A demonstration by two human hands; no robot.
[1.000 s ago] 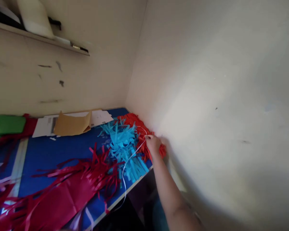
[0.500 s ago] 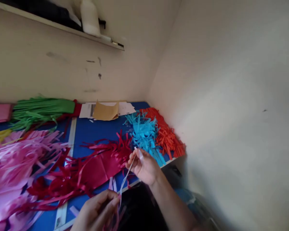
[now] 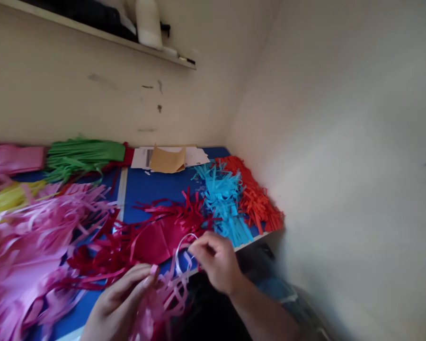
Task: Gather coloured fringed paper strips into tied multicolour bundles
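While your left hand (image 3: 117, 300) pinches pink fringe (image 3: 175, 293), your right hand (image 3: 220, 263) pinches white ribbon (image 3: 178, 259) beside it, apparently managing its loop; untangled slack likely needs gentle tension.

The head camera is looking forward and down from close above the near edge of the blue tabletop (image 3: 138, 187). It is seeing the back wall (image 3: 110, 102) behind the tabletop and the side wall (image 3: 341, 142) right of it.
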